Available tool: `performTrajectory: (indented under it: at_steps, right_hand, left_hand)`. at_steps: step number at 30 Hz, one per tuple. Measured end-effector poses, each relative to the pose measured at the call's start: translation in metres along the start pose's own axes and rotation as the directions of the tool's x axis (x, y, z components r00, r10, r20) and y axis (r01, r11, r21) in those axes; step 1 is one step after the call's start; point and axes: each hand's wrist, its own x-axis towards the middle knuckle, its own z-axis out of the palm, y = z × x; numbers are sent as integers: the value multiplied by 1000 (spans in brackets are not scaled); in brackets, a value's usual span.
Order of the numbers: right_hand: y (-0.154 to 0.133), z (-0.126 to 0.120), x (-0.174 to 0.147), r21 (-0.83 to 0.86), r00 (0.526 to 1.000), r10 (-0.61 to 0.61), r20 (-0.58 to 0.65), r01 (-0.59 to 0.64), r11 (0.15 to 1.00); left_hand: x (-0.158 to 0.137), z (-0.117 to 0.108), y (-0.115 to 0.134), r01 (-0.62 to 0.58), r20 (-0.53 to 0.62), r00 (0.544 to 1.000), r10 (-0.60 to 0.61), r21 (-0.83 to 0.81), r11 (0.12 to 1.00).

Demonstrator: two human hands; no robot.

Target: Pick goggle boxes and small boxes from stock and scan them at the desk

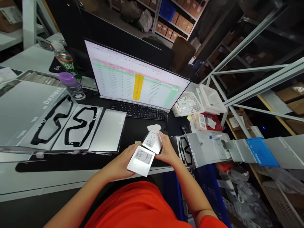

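Two small white labelled packets are in hand just in front of the keyboard (137,110), over the black desk mat (71,161). The left hand (123,163) holds the nearer white packet (142,161) flat, thumb on top along its left edge and fingers curled beneath. The right hand (166,151) pinches the farther white packet (153,141) by its right side, tilted up so that its printed label faces the camera; the two packets overlap at one corner.

Left of the keyboard lie grey flat boxes (80,128) printed with black eyewear outlines; right of it stand a boxed row of the same kind (190,152) and white mesh baskets (187,104) of small tags. Behind the keyboard the monitor (135,80) shows a spreadsheet with a yellow column.

To handle the packets well, I would judge it best to keep each label flat, unbent and clear of the thumbs, held apart enough that neither label hides the other, and steady where both print and screen can be read together.
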Motion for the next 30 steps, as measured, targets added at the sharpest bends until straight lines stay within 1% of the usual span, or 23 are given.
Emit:
performTrajectory:
  at_steps: [2, 3, 5, 6, 7, 9, 10, 11, 12, 14, 18, 23, 26, 30]
  right_hand:
    - [3, 0, -5, 15, 998, 28, -52, -27, 1000]
    - [4, -1, -8, 16, 996, 42, -83, -41, 999]
    - [8, -4, -15, 5, 988, 65, -138, -64, 998]
    - [10, -6, -19, -3, 985, 71, -157, -73, 997]
    - [12, -8, -23, -12, 983, 75, -166, -78, 997]
    - [15, -10, -30, -22, 983, 80, -167, -85, 996]
    - [15, -10, -33, -23, 983, 84, -165, -89, 996]
    - [15, -10, -35, -23, 983, 89, -163, -94, 995]
    - [15, -8, -36, -22, 982, 95, -161, -100, 995]
    - [13, -3, -37, -21, 982, 101, -163, -106, 994]
    - [11, 6, -34, -25, 982, 92, -166, -97, 995]
    - [14, 5, -28, 18, 986, 51, -157, -49, 999]
    - [15, 5, -25, 49, 989, 56, -137, -50, 998]
    - [16, 7, -21, 58, 991, 43, -129, -36, 998]
  left_hand:
    - [-2, 5, -1, -12, 2, 1000, 12, 75, 997]
    - [-5, 11, -1, -16, -26, 999, 19, 122, 992]
    - [-14, 26, -1, 39, -184, 983, -5, 180, 983]
    - [-19, 36, 0, 87, -285, 958, -28, 197, 977]
    - [-23, 46, 2, 144, -391, 919, -55, 202, 969]
    - [-28, 65, 7, 264, -568, 815, -115, 187, 946]
    - [-29, 73, 10, 316, -624, 769, -139, 181, 932]
    - [-28, 80, 13, 358, -659, 736, -156, 183, 916]
    - [-26, 85, 16, 389, -670, 724, -166, 197, 900]
    - [-21, 92, 19, 414, -663, 733, -153, 256, 874]
    - [-16, 94, 18, 385, -656, 751, -76, 340, 858]
    - [-20, 92, 14, 406, -619, 774, -135, 323, 855]
    - [-22, 90, 12, 407, -599, 786, -154, 313, 858]
    - [-24, 88, 10, 384, -573, 811, -120, 366, 847]
